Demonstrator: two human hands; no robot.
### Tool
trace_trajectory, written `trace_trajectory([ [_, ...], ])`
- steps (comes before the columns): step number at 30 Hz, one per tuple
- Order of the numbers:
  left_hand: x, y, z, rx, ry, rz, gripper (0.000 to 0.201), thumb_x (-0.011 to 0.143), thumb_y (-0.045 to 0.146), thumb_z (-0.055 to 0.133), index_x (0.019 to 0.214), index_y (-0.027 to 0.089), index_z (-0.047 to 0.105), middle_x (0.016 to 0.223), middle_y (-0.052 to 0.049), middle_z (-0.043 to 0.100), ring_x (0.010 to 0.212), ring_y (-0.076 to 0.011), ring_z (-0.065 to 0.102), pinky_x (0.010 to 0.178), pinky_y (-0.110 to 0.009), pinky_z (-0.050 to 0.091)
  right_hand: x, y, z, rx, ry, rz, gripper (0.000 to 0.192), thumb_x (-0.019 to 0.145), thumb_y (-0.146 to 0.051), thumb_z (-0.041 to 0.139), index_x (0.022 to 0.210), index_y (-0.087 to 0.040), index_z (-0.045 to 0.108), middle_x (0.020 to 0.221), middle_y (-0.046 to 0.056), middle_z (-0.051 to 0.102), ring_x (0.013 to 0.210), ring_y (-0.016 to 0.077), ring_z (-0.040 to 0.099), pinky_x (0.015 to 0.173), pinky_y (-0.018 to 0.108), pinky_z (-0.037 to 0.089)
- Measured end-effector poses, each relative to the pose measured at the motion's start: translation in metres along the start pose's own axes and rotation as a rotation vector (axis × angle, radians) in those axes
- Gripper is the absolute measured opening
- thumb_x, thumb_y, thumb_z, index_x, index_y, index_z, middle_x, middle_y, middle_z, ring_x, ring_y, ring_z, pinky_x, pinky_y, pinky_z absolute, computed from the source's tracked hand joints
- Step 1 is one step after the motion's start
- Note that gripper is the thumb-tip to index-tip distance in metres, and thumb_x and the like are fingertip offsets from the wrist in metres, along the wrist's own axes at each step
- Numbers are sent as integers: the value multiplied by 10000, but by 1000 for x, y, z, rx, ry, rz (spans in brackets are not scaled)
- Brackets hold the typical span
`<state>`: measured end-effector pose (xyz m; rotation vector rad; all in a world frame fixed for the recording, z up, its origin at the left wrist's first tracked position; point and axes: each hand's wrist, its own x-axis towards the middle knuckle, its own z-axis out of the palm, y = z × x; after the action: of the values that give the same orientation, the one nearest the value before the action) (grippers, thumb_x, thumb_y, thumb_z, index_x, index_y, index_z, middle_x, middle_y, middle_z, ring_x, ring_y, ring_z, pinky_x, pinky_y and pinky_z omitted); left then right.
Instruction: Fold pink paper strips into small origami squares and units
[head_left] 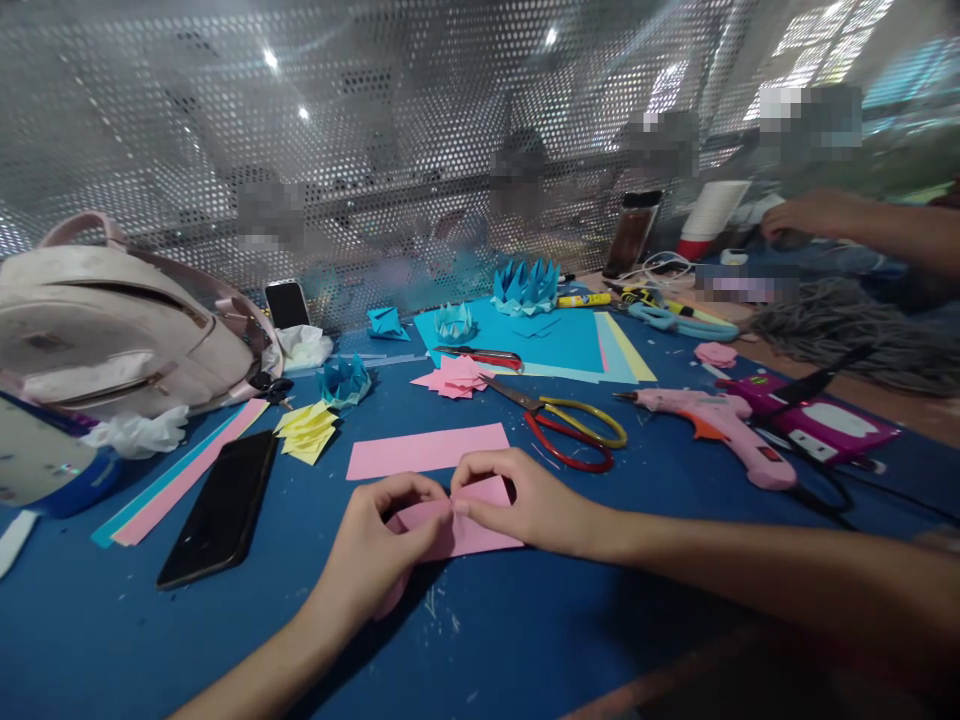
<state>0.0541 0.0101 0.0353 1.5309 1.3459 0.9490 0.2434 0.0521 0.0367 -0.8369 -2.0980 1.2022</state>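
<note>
- Two grips, left hand (390, 525) and right hand (521, 500), both narrowed tight, are pinching pink paper (484, 537).
- Pink strip (427, 451) is lying just beyond.
- Scissors (534, 405) are resting nearby.

A lane of blue worktop (296, 525) runs between the black smartphone (217, 515) and the left hand (375, 535). Straight ahead, a pink paper strip (427, 450) lies flat (low enough to pass over); scissors (535, 405) bar the way beyond its right end, a pink hot-glue gun (716, 408) farther right.
</note>
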Motion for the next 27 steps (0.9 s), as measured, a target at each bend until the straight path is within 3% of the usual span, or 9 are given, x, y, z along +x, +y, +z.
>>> trace_trajectory([
  [17, -2, 0, 4, -34, 76, 1, 152, 721, 294, 666, 715, 154, 724, 745, -33, 727, 700, -168, 639, 654, -210, 489, 1, -2, 2, 54, 44, 24, 53, 806, -144, 590, 778, -154, 634, 789, -8, 656, 779, 138, 584, 760, 223, 417],
  [27, 2, 5, -1, -50, 31, -27, 154, 701, 300, 692, 697, 146, 698, 709, -27, 696, 677, -155, 590, 654, -215, 452, 0, -6, 1, 28, 56, 28, 68, 835, -207, 607, 797, -163, 643, 799, -5, 662, 773, 146, 583, 771, 237, 421],
])
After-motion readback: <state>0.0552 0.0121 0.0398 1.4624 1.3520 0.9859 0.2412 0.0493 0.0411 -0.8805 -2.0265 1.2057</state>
